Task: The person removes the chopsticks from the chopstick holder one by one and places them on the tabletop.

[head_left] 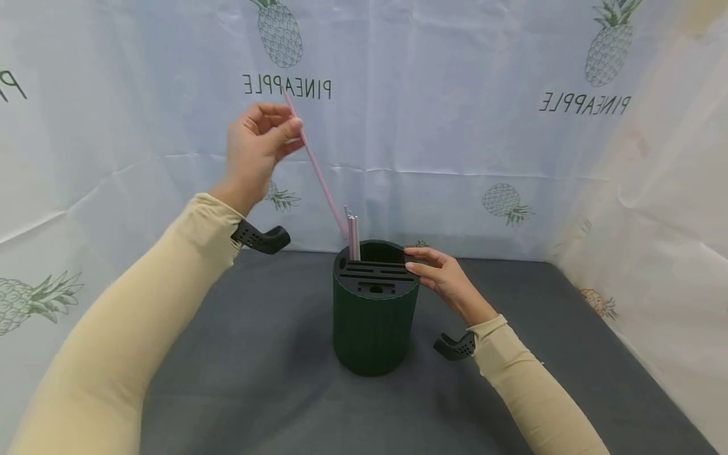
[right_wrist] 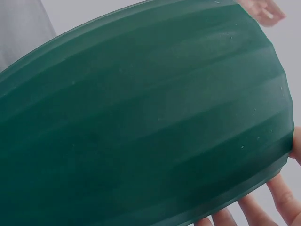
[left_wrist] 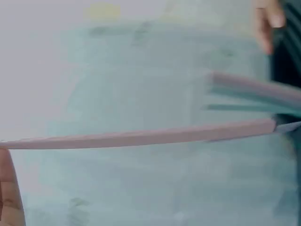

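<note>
My left hand (head_left: 264, 142) is raised above and left of a dark green, round knife block (head_left: 372, 335). Its thumb and fingers pinch a long, thin pink straw (head_left: 323, 180) near the upper end. The straw slants down, its lower end close by the block's back left rim. Several pink and pale straws (head_left: 354, 240) stand upright in the block's back opening. At the block's right rim, my right hand (head_left: 449, 281) holds on, thumb on the top edge. The right wrist view shows its fingers (right_wrist: 254, 209) along the block's ribbed green wall (right_wrist: 141, 113).
The block's black top (head_left: 375, 278) has long slots and a small cutout at the front. It stands on a dark grey table (head_left: 239, 379). A white cloth (head_left: 432, 126) printed with pineapples hangs behind and at both sides.
</note>
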Available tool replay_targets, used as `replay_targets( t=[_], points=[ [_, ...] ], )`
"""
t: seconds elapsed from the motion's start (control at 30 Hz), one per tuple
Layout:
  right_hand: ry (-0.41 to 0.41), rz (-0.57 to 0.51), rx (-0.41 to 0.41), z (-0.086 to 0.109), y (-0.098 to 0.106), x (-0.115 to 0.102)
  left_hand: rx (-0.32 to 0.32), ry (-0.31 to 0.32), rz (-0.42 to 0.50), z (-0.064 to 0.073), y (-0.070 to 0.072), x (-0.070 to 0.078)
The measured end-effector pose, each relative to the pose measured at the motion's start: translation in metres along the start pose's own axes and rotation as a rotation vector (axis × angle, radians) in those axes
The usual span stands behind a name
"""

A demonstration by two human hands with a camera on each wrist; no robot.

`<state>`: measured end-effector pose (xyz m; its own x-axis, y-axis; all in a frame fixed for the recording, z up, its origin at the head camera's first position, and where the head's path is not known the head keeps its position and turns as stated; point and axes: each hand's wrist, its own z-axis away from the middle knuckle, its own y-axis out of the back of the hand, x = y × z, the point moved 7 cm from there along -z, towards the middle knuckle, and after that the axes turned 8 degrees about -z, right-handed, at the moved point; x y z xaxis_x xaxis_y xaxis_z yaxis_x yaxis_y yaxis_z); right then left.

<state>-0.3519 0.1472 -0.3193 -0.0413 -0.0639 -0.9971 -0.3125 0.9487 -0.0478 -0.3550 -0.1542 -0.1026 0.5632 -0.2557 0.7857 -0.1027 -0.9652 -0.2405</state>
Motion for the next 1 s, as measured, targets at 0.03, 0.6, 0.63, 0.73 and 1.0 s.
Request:
replay_targets(
  t=[0.03,0.6,0.63,0.73,1.0],
  points=[
    [0.0,0.0,0.003,0.0,0.0,0.0,0.024,-0.009,0.017,-0.003,0.005,0.009],
    [-0.003,-0.025,0.021,0.003,-0.002,0.001,0.063,0.526,-0.352,0.068,0.102,-0.117],
    [-0.005,-0.028,0.023,0.003,-0.001,0.001,0.055,0.558,-0.375,0.076,0.105,-0.131],
    [-0.01,-0.041,0.025,0.003,-0.001,0.003,0.043,0.639,-0.447,0.097,0.113,-0.17],
    [-0.006,-0.033,0.017,0.002,-0.001,0.002,0.053,0.732,-0.558,0.134,0.129,-0.238]
  ],
)
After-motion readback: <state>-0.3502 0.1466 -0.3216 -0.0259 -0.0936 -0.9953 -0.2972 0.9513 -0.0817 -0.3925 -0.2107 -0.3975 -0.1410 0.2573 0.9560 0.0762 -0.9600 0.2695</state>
